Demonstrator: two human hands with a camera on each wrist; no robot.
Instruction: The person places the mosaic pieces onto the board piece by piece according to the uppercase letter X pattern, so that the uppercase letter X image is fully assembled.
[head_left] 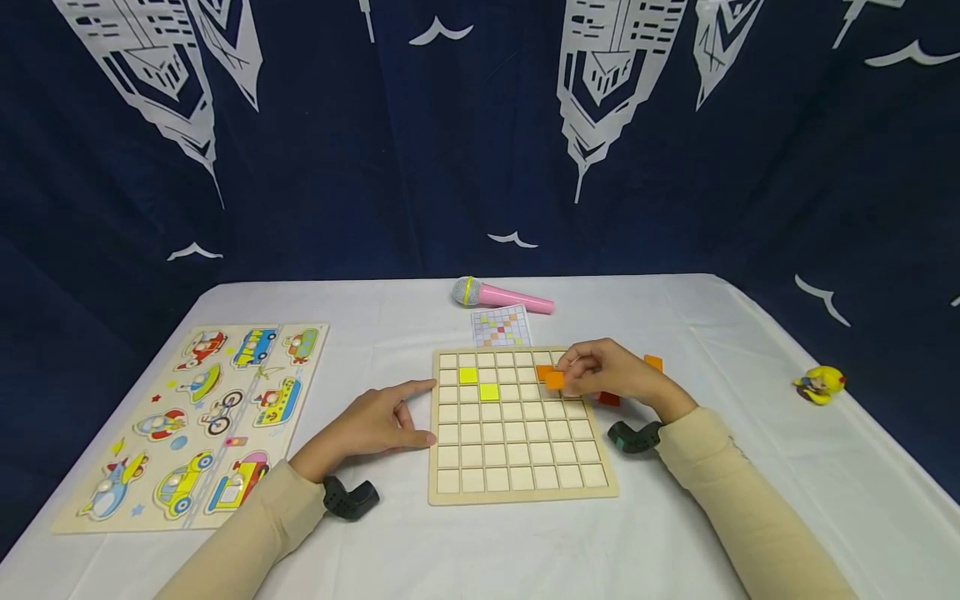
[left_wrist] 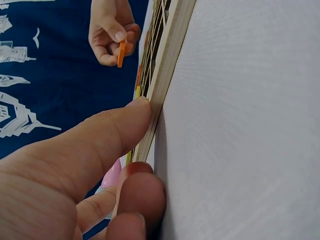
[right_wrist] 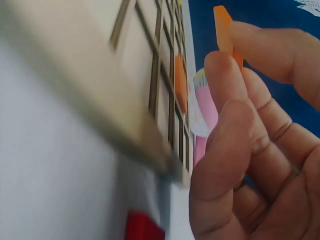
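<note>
My right hand (head_left: 611, 371) pinches an orange square tile (head_left: 554, 381) between thumb and finger, above the upper right of a wooden grid board (head_left: 525, 500). In the right wrist view the held tile (right_wrist: 223, 30) is tilted up, off the board. Another orange tile (right_wrist: 180, 85) lies on the grid nearby. Two yellow tiles (head_left: 468, 375) sit in squares at the upper left. My left hand (head_left: 371, 425) touches the board's left edge with extended index finger and thumb; in the left wrist view the fingertips meet the wooden side (left_wrist: 155, 95).
A pattern card (head_left: 501, 327) and a pink toy microphone (head_left: 517, 298) lie behind the board. Red (head_left: 609, 399) and orange (head_left: 654, 362) pieces lie right of it, partly hidden by my hand. A vehicle puzzle board (head_left: 187, 433) is at left, a yellow toy (head_left: 820, 384) far right.
</note>
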